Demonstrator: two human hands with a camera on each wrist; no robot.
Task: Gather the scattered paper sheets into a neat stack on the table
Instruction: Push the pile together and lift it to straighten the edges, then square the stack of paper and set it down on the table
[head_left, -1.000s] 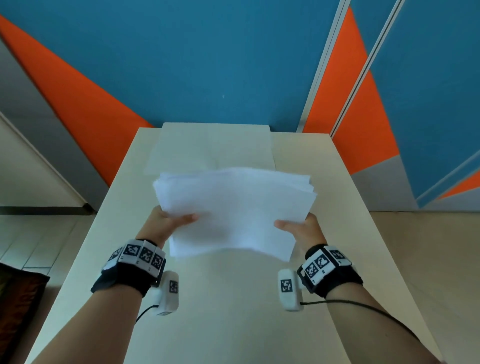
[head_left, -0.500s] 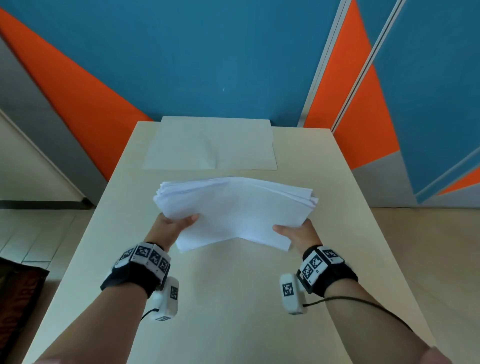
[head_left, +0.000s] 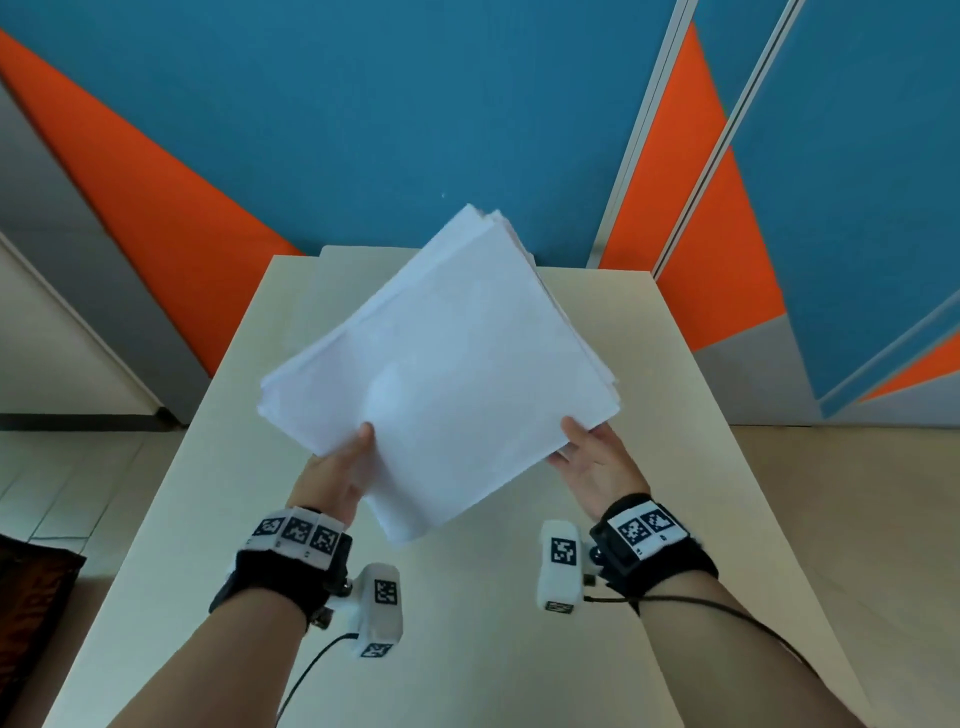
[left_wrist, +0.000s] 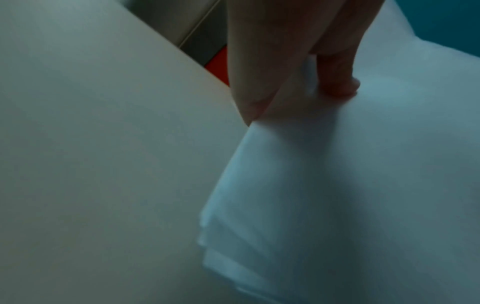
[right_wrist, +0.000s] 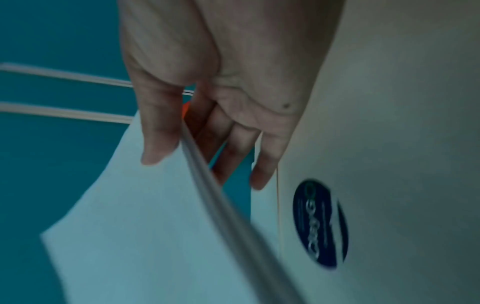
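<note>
Head view: a bundle of white paper sheets (head_left: 441, 374) is held up off the desk (head_left: 467, 623), tilted and turned so one corner points away. The left hand (head_left: 332, 480) is clamped on the near-left edge, thumb on top. The right hand (head_left: 597, 462) is seen at the near-right corner with the thumb on the top sheet and the palm turned up. More pale sheets (head_left: 332, 280) are seen lying flat at the far end of the desk, mostly hidden behind the bundle.

Left wrist view: the sheets (left_wrist: 337, 185) are pinched by the fingers (left_wrist: 337, 82), and the edges are visibly staggered, so nothing is squared up yet.

Right wrist view: the thumb (right_wrist: 158, 131) is pressed on top of the paper (right_wrist: 145, 226) and the other fingers are tucked under the edge, so a pinch is shown there too. A round dark blue sticker (right_wrist: 320, 224) is seen on the desk.

Step-wise, squaring seems to be in progress. Next, the bundle probably needs to be stood on edge, tapped on the desk, then laid flat.
</note>
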